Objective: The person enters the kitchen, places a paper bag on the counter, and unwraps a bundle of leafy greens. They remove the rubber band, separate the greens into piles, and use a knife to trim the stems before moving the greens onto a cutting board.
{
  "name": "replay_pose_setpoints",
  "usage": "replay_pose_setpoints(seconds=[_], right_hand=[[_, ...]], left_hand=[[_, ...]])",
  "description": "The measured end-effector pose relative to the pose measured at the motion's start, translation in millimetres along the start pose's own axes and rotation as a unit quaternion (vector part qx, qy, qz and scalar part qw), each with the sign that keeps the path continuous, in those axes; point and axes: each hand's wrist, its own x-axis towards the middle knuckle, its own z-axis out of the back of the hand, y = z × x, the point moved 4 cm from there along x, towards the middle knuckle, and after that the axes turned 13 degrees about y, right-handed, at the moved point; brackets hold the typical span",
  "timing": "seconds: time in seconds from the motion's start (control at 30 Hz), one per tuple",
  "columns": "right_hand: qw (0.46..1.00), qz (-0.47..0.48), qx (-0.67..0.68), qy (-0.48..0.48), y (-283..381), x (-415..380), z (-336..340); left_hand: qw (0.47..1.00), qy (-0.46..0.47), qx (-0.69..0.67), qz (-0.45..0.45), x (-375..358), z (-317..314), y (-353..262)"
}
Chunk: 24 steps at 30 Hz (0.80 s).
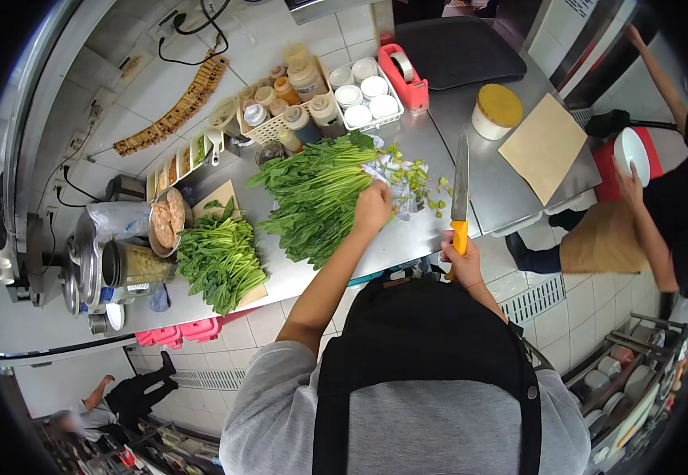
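Note:
My right hand (462, 258) is wrapped round the yellow handle of a knife (461, 182), whose long blade points away from me over the steel counter. My left hand (373, 207) is closed at the stem ends of a large pile of leafy greens (312, 190); what its fingers hold is hidden. Just beyond it lies a crumpled, printed white sheet (398, 190), with trimmed root ends (407, 176) on and around it. A smaller bunch of greens (219, 257) rests to the left on a piece of brown board.
Behind the greens stand a basket of bottles (300, 111), a basket of white-lidded tubs (366, 95) and a red tape dispenser (404, 77). A yellow-lidded tub (496, 112) and brown board (545, 146) are at right. Beyond, a person holds a white bowl (631, 157).

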Motion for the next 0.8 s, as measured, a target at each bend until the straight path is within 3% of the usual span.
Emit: replay_pose_setpoints(seconds=[0.1,0.17,0.27,0.4,0.47,0.5,0.57,0.6,0.67,0.8], right_hand=[[1.000,0.007,-0.013,-0.002,-0.2,-3.9,4.1],[1.000,-0.008,-0.028,-0.004,3.0,-5.5,4.1],[1.000,-0.010,-0.019,-0.008,4.6,-4.5,4.2],[1.000,0.023,-0.014,-0.005,11.8,-6.6,6.1],[1.000,0.017,-0.022,-0.014,13.2,-8.4,8.7],[0.999,0.008,-0.031,-0.021,12.4,-9.9,9.7],[0.999,0.009,-0.032,-0.021,11.0,-10.3,10.9],[0.999,0.009,-0.034,-0.021,11.0,-9.8,11.3],[0.999,0.019,-0.036,-0.019,13.3,-10.6,10.6],[0.999,0.034,-0.032,-0.017,19.2,-10.0,6.5]], left_hand=[[0.998,-0.029,-0.053,-0.008,10.3,20.6,-13.9],[0.975,-0.008,0.133,-0.177,19.7,10.0,-23.4],[0.941,0.025,0.245,-0.233,18.3,-22.3,-15.9],[0.933,0.071,0.261,-0.235,35.0,-13.5,-22.3],[0.964,0.144,0.220,-0.046,50.2,22.6,-37.5],[0.963,0.146,0.222,-0.047,61.1,29.4,-32.5],[0.904,0.069,0.394,-0.153,82.6,38.5,-24.8],[0.903,0.067,0.395,-0.153,89.1,39.5,-15.5],[0.851,0.075,0.486,-0.184,93.4,39.0,-8.3],[0.890,0.012,0.402,-0.212,84.3,64.0,-14.9]])
